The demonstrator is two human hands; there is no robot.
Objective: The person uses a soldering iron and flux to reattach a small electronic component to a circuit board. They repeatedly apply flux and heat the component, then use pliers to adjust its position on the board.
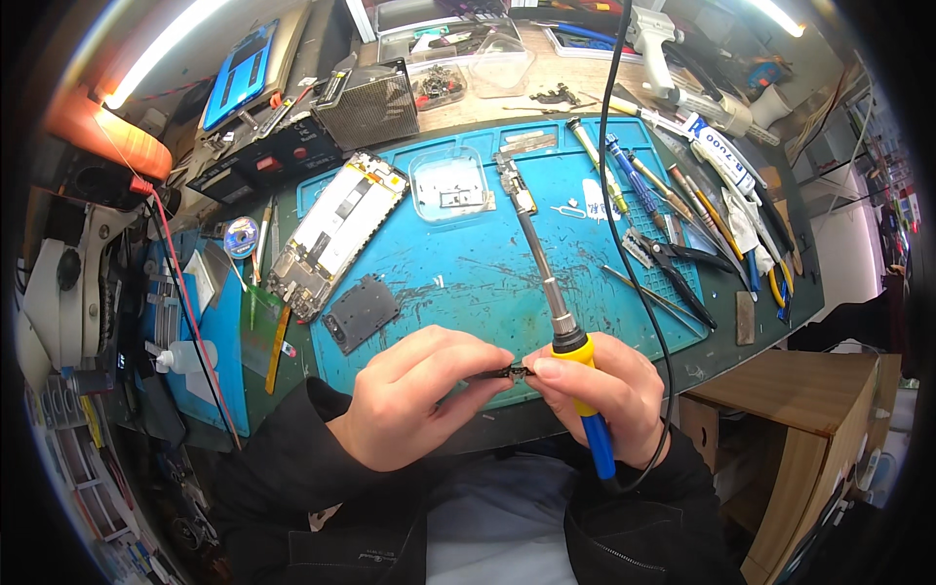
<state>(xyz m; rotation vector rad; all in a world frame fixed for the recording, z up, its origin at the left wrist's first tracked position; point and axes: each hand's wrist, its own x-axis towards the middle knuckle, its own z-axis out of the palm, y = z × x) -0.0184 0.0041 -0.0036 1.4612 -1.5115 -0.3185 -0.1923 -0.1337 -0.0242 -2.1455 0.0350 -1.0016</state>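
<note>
My left hand (414,390) pinches a small dark part (509,371) between thumb and fingertips, close to the mat's near edge. The part looks thin; its exact kind is too small to tell. My right hand (616,398) is closed around a soldering iron (560,314) with a yellow and blue handle, its metal shaft pointing up and away. The right thumb and a finger also meet the other end of the dark part. Beyond the iron's tip lies a narrow circuit board (514,183). An opened phone (339,226) and a dark flat cover piece (362,312) lie to the left.
The blue work mat (458,268) bears a clear plastic box (448,200) with small parts. On the right are pliers (682,278), tweezers (651,294) and several screwdrivers (639,185). The iron's black cable (639,283) crosses the right side. A solder spool (241,237) sits left.
</note>
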